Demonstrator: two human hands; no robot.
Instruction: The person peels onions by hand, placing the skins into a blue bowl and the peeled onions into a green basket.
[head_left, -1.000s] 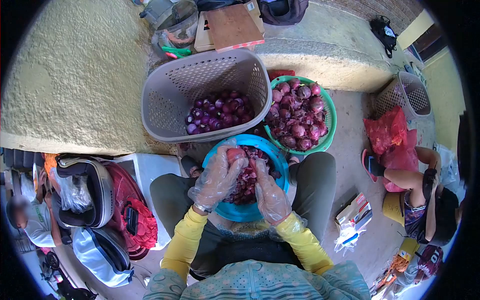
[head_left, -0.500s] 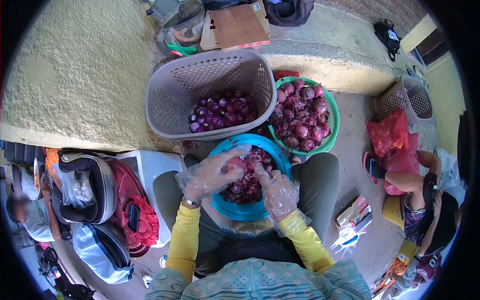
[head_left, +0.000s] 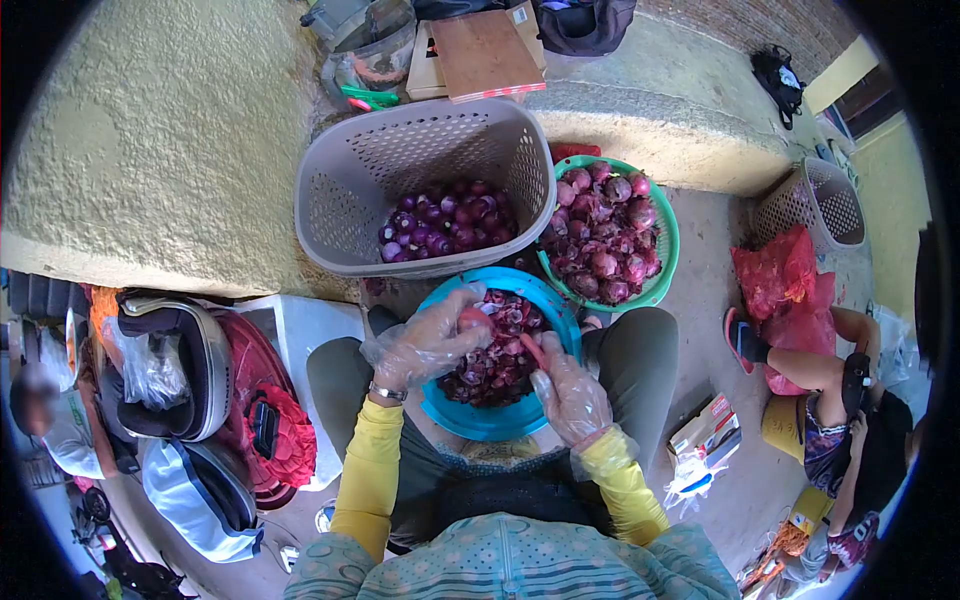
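Over the blue basin (head_left: 572, 345), both my hands wear clear plastic gloves. My left hand (head_left: 425, 345) is closed round a red onion (head_left: 474, 319), which shows between thumb and fingers. Just right of it, my right hand (head_left: 572, 395) grips a slim red object (head_left: 534, 349) that sticks out past its fingers, apart from the onion. No blade can be made out on it. Loose onion skins (head_left: 490, 380) fill the basin below. Beyond it, a grey perforated basket (head_left: 345, 225) holds shiny peeled onions (head_left: 440, 222). Unpeeled onions (head_left: 605, 235) heap up in a green basket (head_left: 672, 240).
At the right, a seated person (head_left: 835, 385) is near red mesh sacks (head_left: 790, 290) and another grey basket (head_left: 835, 205). A box (head_left: 705, 435) lies on the floor. Bags (head_left: 170, 370) and a white container (head_left: 320, 350) stand left, with another person (head_left: 75, 430) beyond.
My right hand has drawn back from the onion, down and to the right, baring the slim red object. My left hand has shifted slightly and still holds the onion.
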